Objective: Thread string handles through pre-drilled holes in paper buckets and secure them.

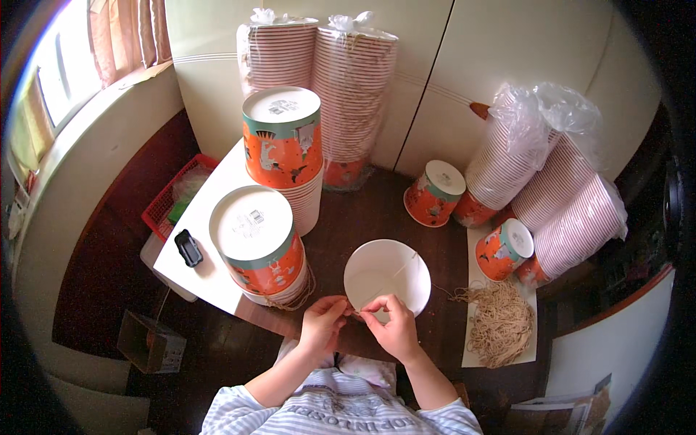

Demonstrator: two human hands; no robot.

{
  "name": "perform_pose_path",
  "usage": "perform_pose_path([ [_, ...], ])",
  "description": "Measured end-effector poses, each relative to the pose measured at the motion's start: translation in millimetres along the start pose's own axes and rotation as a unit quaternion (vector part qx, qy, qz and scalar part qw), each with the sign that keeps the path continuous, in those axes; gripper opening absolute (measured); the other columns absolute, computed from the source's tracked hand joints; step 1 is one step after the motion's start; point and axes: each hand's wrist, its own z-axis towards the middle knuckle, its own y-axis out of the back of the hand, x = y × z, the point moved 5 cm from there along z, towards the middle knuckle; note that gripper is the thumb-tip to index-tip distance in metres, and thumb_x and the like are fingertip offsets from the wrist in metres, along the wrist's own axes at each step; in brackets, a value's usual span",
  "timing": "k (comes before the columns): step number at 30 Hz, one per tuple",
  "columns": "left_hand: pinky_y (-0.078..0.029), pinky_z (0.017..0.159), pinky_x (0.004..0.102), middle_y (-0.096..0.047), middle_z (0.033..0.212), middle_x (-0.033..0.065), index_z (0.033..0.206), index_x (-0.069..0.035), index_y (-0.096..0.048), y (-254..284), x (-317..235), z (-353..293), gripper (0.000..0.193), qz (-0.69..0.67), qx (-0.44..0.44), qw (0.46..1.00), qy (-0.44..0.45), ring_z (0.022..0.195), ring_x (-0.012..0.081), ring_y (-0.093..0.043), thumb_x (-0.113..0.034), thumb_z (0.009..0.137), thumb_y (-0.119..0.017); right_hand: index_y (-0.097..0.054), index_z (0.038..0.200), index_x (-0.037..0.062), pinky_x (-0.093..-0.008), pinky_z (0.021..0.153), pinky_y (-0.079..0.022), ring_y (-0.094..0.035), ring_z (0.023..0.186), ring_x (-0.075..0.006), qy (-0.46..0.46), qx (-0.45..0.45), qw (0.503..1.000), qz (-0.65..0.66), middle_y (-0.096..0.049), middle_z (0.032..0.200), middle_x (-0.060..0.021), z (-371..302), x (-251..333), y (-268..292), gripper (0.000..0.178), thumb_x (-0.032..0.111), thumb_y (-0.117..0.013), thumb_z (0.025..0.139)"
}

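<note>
An open paper bucket (377, 268) stands in front of me, its white inside facing up. At its near rim, my left hand (323, 326) and my right hand (393, 328) are both closed in pinches, close together. A thin piece of tan string (354, 310) shows between their fingertips. The part inside the fingers is hidden. A bit of string also shows at the bucket's far right rim. To the right lies a tangled heap of tan string (502, 324), with a loose strand trailing toward the bucket.
Upside-down orange-and-green bucket stacks (251, 225) stand at the left, strings hanging beside the nearer one. Tall plastic-wrapped bucket stacks (355, 94) rise behind; more wrapped stacks (576, 225) lean at the right near single upturned buckets (441, 185). A black case (188, 249) sits far left.
</note>
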Motion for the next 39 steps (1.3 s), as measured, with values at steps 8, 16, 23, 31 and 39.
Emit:
perform_pose_path([
  [8, -0.044, 0.053, 0.0168, -0.059, 0.087, 0.0096, 0.100, 0.001, -0.050, 1, -5, -5, 0.022, -0.067, 0.033, 0.997, 0.001, 0.066, 0.0108, -0.054, -0.004, 0.080, -0.057, -0.049, 0.078, 0.0046, -0.0340, 0.063, -0.043, -0.057, 0.069, -0.0243, 0.005, -0.002, 1.000, -0.005, -0.058, 0.071, -0.0069, 1, 1, 0, 0.019, 0.005, -0.065, 0.069],
  [16, -0.043, 0.053, 0.0181, -0.060, 0.081, 0.0088, 0.098, 0.002, -0.050, -4, -18, -8, 0.022, 0.009, 0.064, 0.997, -0.050, 0.066, 0.0111, -0.056, -0.002, 0.077, -0.059, -0.048, 0.078, 0.0038, -0.0332, 0.060, -0.044, -0.057, 0.067, -0.0242, 0.006, 0.001, 1.000, 0.006, -0.058, 0.070, -0.0075, 0, 1, 0, 0.019, 0.004, -0.065, 0.069],
  [23, -0.047, 0.056, 0.0207, -0.062, 0.073, 0.0077, 0.086, 0.004, -0.058, -19, -47, -7, 0.011, 0.348, 0.124, 0.890, -0.269, 0.067, 0.0111, -0.060, -0.004, 0.079, -0.059, -0.048, 0.079, 0.0048, -0.0308, 0.058, -0.043, -0.059, 0.067, -0.0225, -0.012, 0.001, 0.999, 0.031, -0.060, 0.072, -0.0067, 0, -4, -1, 0.019, 0.006, -0.066, 0.070],
  [31, -0.048, 0.054, 0.0208, -0.062, 0.079, 0.0078, 0.092, 0.001, -0.060, -25, -42, -6, 0.014, 0.393, 0.162, 0.883, -0.201, 0.069, 0.0102, -0.060, -0.008, 0.083, -0.055, -0.049, 0.080, 0.0044, -0.0299, 0.058, -0.044, -0.060, 0.067, -0.0212, -0.028, -0.003, 0.999, 0.039, -0.060, 0.073, -0.0067, 0, -9, -2, 0.018, 0.008, -0.065, 0.072],
  [39, -0.049, 0.058, 0.0222, -0.062, 0.083, 0.0084, 0.097, 0.002, -0.057, -26, -38, -4, 0.017, 0.392, 0.184, 0.880, -0.195, 0.071, 0.0112, -0.060, -0.007, 0.083, -0.054, -0.049, 0.081, 0.0042, -0.0287, 0.059, -0.045, -0.060, 0.067, -0.0190, -0.033, 0.000, 0.998, 0.047, -0.061, 0.074, -0.0063, 2, -8, -2, 0.018, 0.008, -0.065, 0.073],
])
